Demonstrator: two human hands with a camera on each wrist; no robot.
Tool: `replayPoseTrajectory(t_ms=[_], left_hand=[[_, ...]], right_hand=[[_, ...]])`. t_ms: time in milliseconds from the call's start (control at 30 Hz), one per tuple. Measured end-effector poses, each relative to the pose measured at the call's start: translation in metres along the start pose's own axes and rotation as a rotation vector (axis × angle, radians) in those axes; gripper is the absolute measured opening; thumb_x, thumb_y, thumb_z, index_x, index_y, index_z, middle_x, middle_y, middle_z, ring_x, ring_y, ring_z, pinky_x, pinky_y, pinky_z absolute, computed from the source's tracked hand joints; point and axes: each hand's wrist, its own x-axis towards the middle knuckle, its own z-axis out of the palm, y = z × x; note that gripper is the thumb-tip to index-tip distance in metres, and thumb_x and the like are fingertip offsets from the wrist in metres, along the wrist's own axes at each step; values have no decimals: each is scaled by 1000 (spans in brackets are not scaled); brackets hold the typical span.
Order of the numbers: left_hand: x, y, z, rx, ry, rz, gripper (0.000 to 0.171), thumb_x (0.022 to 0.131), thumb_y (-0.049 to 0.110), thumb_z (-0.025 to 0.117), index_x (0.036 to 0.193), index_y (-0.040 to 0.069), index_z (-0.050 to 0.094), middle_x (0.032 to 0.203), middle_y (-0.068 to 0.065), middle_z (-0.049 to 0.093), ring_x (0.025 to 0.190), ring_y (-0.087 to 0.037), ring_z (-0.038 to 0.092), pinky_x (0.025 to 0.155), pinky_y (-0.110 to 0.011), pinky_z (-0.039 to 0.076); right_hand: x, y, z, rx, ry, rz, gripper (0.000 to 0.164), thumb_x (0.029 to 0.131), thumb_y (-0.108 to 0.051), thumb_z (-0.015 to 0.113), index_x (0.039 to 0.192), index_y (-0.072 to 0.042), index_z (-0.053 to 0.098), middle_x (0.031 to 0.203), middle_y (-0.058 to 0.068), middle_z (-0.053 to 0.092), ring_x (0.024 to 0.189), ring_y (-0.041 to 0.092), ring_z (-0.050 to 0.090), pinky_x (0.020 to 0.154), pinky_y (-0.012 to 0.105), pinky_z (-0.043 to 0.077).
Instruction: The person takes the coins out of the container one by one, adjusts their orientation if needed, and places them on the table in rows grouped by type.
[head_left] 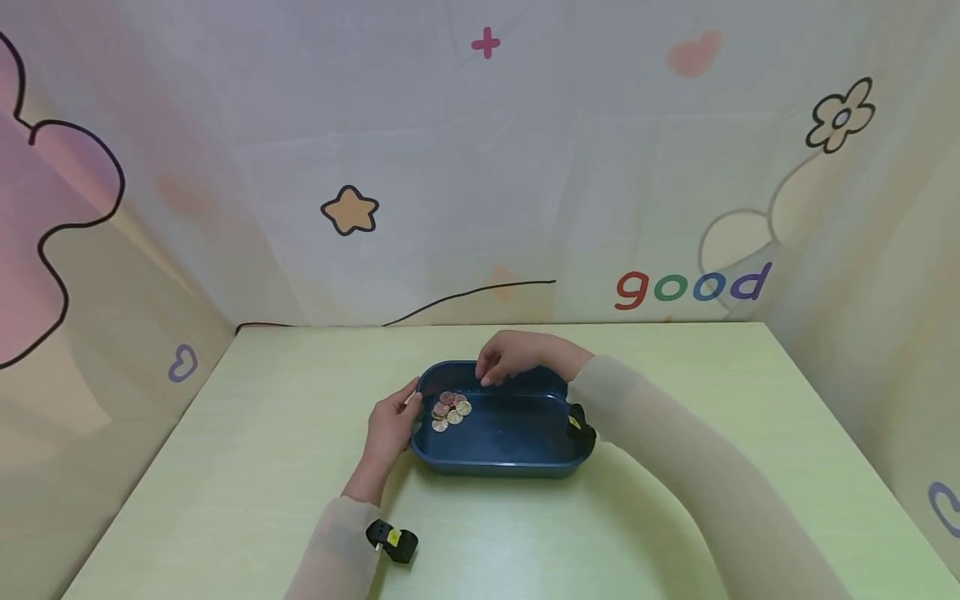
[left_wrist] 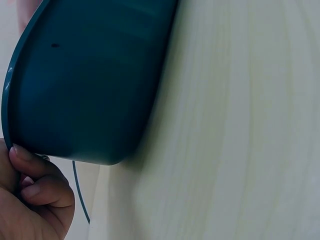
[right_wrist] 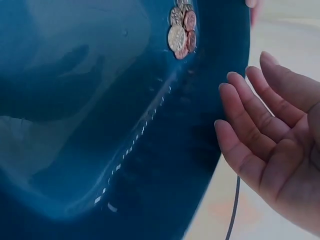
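Observation:
A dark blue, rounded rectangular plastic basin (head_left: 502, 465) is in the middle of the table. Several copper and silvery coins (head_left: 452, 410) lie in a small cluster at its left end, also seen near the top of the right wrist view (right_wrist: 182, 35). My left hand (head_left: 387, 429) grips the basin's left rim, its thumb on top; the left wrist view shows the fingers bent at the rim (left_wrist: 10, 85). Over the far rim is my right hand (head_left: 517, 354). Its fingers (right_wrist: 245, 140) are relaxed and slightly bent beside the basin's edge, holding nothing.
The pale wooden table (head_left: 300, 375) runs back to a printed curtain (head_left: 480, 167), with more curtain at both sides. Each wrist wears a small black camera, such as the left one (head_left: 392, 540).

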Motion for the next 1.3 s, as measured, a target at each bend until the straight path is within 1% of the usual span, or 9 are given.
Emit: replayPoseTrajectory(t_ms=[267, 400, 567, 700, 867, 1067, 1300], left_hand=[[0, 1, 2, 3, -14, -15, 43, 105, 19, 55, 147, 11, 56, 70, -2, 50, 42, -7, 35, 44, -19, 36], [-2, 2, 2, 2, -11, -4, 43, 105, 18, 54, 146, 8, 56, 68, -1, 48, 42, -7, 34, 43, -19, 35], [-3, 3, 2, 5, -8, -4, 42, 105, 18, 55, 146, 8, 57, 67, 0, 48, 41, -7, 34, 43, -18, 35], [-2, 3, 2, 0, -7, -8, 42, 104, 18, 56, 146, 10, 57, 68, -2, 49, 41, -7, 34, 43, -19, 34], [-2, 2, 2, 3, -1, 10, 42, 104, 17, 55, 145, 8, 58, 67, -4, 51, 39, -6, 33, 42, -19, 34], [-3, 0, 1, 11, 6, 28, 42, 104, 17, 55, 144, 8, 59, 66, -3, 52, 39, -5, 34, 41, -19, 35], [-3, 1, -1, 13, 11, 26, 41, 104, 17, 55, 144, 8, 59, 70, -8, 57, 39, -6, 35, 42, -20, 36]], right_hand=[[16, -4, 14, 7, -78, 65, 28, 100, -7, 61, 126, 1, 69, 126, 16, 71, 106, 23, 72, 94, 36, 59], [24, -4, 23, -14, -87, 85, 30, 100, -7, 61, 128, 0, 68, 128, 17, 71, 109, 23, 71, 95, 36, 59], [30, -3, 33, -21, -67, 115, 29, 99, -6, 62, 127, -2, 70, 124, 16, 72, 102, 22, 71, 92, 36, 60], [31, -4, 39, -30, -55, 129, 30, 99, -4, 61, 129, -2, 69, 122, 16, 72, 98, 21, 71, 93, 38, 60], [34, -4, 46, -31, -14, 130, 30, 98, -4, 63, 128, -2, 70, 117, 16, 75, 95, 21, 72, 87, 34, 60], [39, -3, 52, -55, 42, 107, 26, 97, -8, 67, 121, -1, 71, 109, 16, 75, 89, 21, 73, 78, 30, 58], [44, -5, 55, -116, 96, 67, 19, 95, -8, 69, 113, -2, 73, 101, 14, 76, 77, 16, 70, 70, 24, 53]])
